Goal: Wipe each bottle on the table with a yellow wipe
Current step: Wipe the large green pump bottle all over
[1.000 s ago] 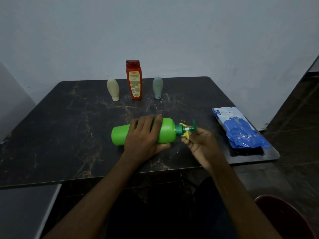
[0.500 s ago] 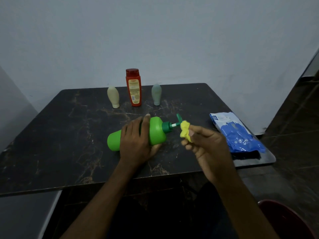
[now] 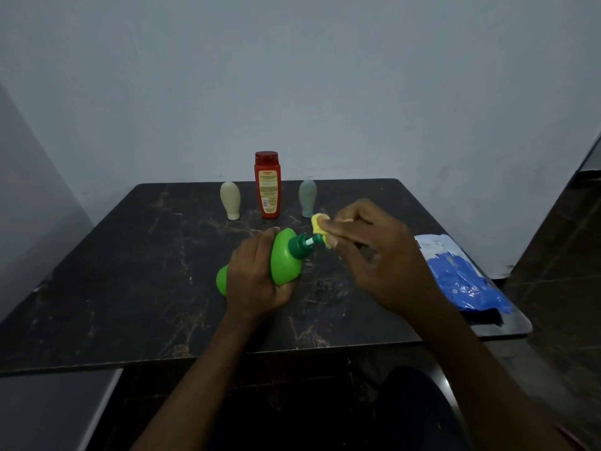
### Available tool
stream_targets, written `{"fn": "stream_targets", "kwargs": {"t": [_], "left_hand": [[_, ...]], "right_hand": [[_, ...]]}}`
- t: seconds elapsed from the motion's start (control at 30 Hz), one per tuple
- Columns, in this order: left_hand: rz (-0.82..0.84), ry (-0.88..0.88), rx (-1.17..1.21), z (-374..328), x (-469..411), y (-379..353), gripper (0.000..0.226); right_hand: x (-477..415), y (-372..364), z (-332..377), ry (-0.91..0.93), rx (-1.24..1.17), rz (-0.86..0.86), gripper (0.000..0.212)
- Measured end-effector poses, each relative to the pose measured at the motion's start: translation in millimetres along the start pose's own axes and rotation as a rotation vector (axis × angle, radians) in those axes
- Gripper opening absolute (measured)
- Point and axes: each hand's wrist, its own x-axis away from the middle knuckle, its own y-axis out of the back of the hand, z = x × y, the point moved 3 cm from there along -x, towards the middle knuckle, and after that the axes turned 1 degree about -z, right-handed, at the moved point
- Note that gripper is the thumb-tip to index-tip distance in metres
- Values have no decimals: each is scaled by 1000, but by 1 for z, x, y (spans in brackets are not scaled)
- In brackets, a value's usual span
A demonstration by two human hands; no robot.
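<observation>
Now, the right hand (image 3: 380,255) pinches the yellow wipe (image 3: 320,222) round the pump top of the green bottle (image 3: 283,258).
The right fingers curl on the folded wipe, wrist raised above the table (image 3: 130,288). The left hand (image 3: 257,278) wraps the bottle's middle, tilting its nozzle up and rightward at table centre. It has a glossy green body, a darker collar and a pale stem. Behind stand a beige bottle (image 3: 230,200), a red bottle (image 3: 267,185) and a grey bottle (image 3: 307,198).

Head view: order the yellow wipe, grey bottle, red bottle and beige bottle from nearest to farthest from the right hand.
1. Yellow wipe, pinched in the right hand itself.
2. Grey bottle, just beyond the wipe.
3. Red bottle, middle of the back row.
4. Beige bottle, left end of that row.
</observation>
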Motion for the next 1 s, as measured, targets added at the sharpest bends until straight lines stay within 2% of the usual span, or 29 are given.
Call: {"fn": "stream_targets", "kwargs": {"t": [0.07, 0.13, 0.23, 0.37, 0.47, 0.57, 0.67, 0.8, 0.9, 1.0], "left_hand": [[-8, 8, 22, 1, -1, 4, 65], [7, 9, 29, 2, -1, 5, 65], [35, -5, 17, 2, 0, 4, 66], [23, 9, 36, 5, -2, 6, 67], [42, 20, 25, 8, -2, 8, 68], [54, 17, 23, 9, -2, 8, 68], [49, 9, 24, 8, -2, 7, 68], [25, 8, 21, 10, -2, 6, 66], [7, 15, 47, 12, -3, 7, 66], [12, -3, 32, 11, -3, 6, 67]], "right_hand": [[7, 0, 2, 34, 39, 51, 22], [8, 5, 1, -21, 18, 61, 19], [-8, 17, -2, -87, -30, -39, 19], [-13, -4, 8, -1, 29, 19, 27], [7, -10, 5, -9, 36, 25, 22], [11, 3, -2, -88, -4, -40, 16], [-4, 18, -6, -125, -13, -153, 21], [-12, -1, 0, -57, -63, -29, 25], [0, -11, 1, -14, -51, -45, 19], [0, -7, -2, -69, -67, -82, 13]]}}
